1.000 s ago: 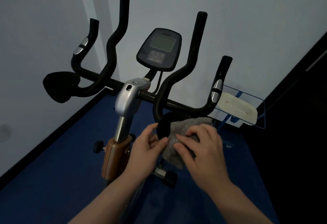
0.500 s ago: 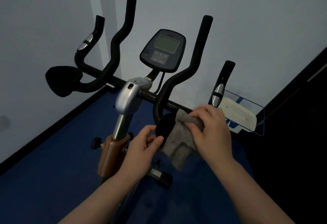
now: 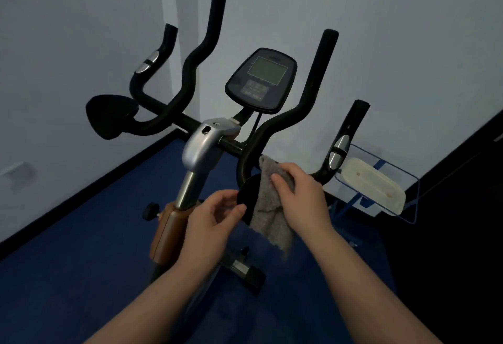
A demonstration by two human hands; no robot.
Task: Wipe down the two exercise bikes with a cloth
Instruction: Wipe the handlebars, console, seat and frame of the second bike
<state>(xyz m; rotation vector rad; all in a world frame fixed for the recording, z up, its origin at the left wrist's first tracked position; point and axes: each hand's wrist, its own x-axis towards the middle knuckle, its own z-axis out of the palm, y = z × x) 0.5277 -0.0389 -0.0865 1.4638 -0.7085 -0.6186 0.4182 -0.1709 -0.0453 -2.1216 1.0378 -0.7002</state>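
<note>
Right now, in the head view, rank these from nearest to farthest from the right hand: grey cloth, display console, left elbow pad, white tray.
1. grey cloth: gripped in the right hand.
2. white tray: to the right, in a blue wire rack.
3. display console: above, centre.
4. left elbow pad: far left.

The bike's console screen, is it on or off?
Looks off. The console screen is a flat, dull grey-green with no digits or glow visible, though the room is dim, so a faint readout could be missed.
</note>
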